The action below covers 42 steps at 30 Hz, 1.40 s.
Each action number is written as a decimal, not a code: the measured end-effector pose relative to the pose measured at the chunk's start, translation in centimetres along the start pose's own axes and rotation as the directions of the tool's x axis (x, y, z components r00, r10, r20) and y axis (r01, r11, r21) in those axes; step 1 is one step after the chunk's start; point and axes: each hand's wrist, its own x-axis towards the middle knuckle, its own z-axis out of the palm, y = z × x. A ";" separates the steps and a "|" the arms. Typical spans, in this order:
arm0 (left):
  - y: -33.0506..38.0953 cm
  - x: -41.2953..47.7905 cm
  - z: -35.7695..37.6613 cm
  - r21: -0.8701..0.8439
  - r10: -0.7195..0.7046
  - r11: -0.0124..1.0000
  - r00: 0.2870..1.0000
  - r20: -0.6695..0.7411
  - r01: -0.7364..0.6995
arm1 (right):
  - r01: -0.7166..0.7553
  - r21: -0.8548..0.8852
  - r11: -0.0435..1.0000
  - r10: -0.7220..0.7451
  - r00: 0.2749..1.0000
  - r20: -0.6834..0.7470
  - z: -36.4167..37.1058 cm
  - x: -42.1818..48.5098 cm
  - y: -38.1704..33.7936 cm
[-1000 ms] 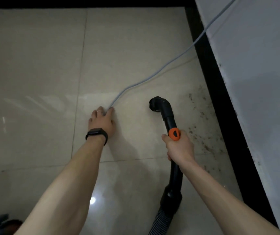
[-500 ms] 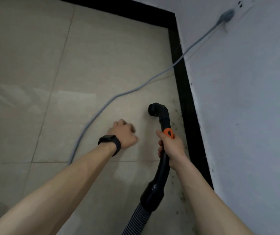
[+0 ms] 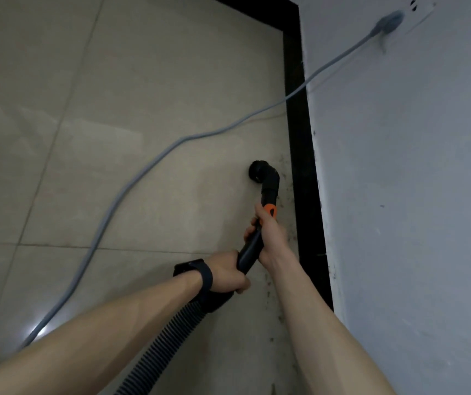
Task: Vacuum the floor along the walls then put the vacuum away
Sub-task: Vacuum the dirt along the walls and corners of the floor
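Observation:
The black vacuum wand (image 3: pixel 268 189) points at the tiled floor close to the black skirting (image 3: pixel 300 155). Its round brush head (image 3: pixel 257 172) is just off the floor or touching it. My right hand (image 3: pixel 268 235) grips the wand just below its orange button (image 3: pixel 271 210). My left hand (image 3: pixel 228 276), with a black wristband, grips the wand lower down, where the ribbed hose (image 3: pixel 168 337) joins it. Dark specks of dirt (image 3: pixel 270 295) lie on the floor along the skirting.
A grey power cord (image 3: pixel 143 172) runs from a plug (image 3: pixel 389 22) in the wall socket across the floor to the lower left. The pale wall (image 3: pixel 414 195) fills the right side. Beige floor tiles (image 3: pixel 86 95) stretch to the left.
My left hand let go of the grey cord, swung right and took hold of the wand's lower end. The cord now lies loose on the floor. The view turned toward the wall.

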 end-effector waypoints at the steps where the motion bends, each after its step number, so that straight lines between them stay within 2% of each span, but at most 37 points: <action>1: -0.3 -0.1 -0.4 0.010 -0.018 1.000 0.998 -0.060 0.019 | -0.002 0.016 1.000 0.002 1.000 -0.009 0.6 0.2 0.1; 6: -0.1 -0.7 -2.5 0.062 -0.082 0.992 0.926 -0.369 0.112 | 0.043 0.087 0.995 -0.036 0.996 -0.082 4.2 0.9 -0.9; 8: -0.2 -0.8 -2.7 0.153 -0.062 0.975 0.861 -0.504 0.160 | 0.049 0.111 0.993 -0.039 0.995 -0.094 5.4 1.3 -1.5; 10: -0.6 -0.5 -2.9 0.280 0.012 0.943 0.819 -0.574 0.182 | 0.055 0.148 0.988 -0.040 0.993 -0.108 5.9 1.6 -1.7; 13: -2.1 0.8 -4.0 0.478 0.124 0.858 0.827 -0.548 0.189 | 0.055 0.186 0.981 -0.030 0.990 -0.135 5.6 2.5 -0.5; 16: -2.9 2.1 -5.3 0.563 0.176 0.810 0.846 -0.503 0.166 | 0.072 0.194 0.978 -0.041 0.987 -0.158 5.1 3.3 0.3; 21: -2.2 3.5 -6.4 0.557 0.199 0.818 0.840 -0.505 0.142 | 0.135 0.142 0.981 -0.111 0.980 -0.166 5.4 4.7 -0.8; 28: -1.7 5.2 -8.3 0.574 0.225 0.809 0.835 -0.503 0.128 | 0.179 0.166 0.970 -0.149 0.973 -0.177 6.3 6.2 -2.2; 35: -0.4 6.7 -9.6 0.574 0.215 0.812 0.862 -0.459 0.103 | 0.197 0.191 0.962 -0.162 0.969 -0.185 6.2 7.7 -3.3; 39: -0.2 7.6 -10.0 0.522 0.190 0.849 0.876 -0.443 0.079 | 0.241 0.210 0.948 -0.204 0.962 -0.182 6.2 8.5 -3.3; 42: -0.2 8.0 -10.6 0.390 0.140 0.920 0.893 -0.428 0.043 | 0.235 0.219 0.947 -0.206 0.968 -0.144 6.8 8.8 -3.8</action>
